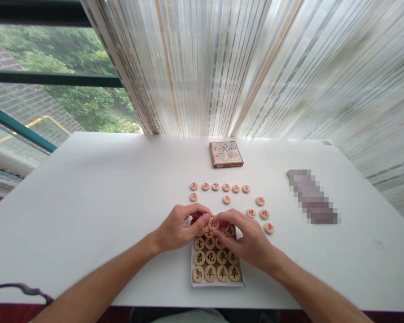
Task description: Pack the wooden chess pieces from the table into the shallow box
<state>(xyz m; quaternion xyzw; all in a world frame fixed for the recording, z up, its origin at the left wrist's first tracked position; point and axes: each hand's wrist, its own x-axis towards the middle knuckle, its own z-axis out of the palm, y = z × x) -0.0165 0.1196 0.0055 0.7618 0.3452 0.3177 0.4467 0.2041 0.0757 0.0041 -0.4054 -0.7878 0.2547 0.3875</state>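
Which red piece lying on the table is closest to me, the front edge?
The rightmost red piece, beside the right hand; others lying on the table sit farther back.

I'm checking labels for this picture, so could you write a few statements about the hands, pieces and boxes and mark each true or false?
1. A red-marked piece is at the fingertips of both the left hand and the right hand. True.
2. The nearest row in the tray has red characters. False: those four pieces have black ones.
3. The printed box lies farther from the person than the loose pieces. True.
4. The loose pieces are stacked. False: they lie apart, flat on the table.
5. The pixelated item lies right of the loose pieces. True.
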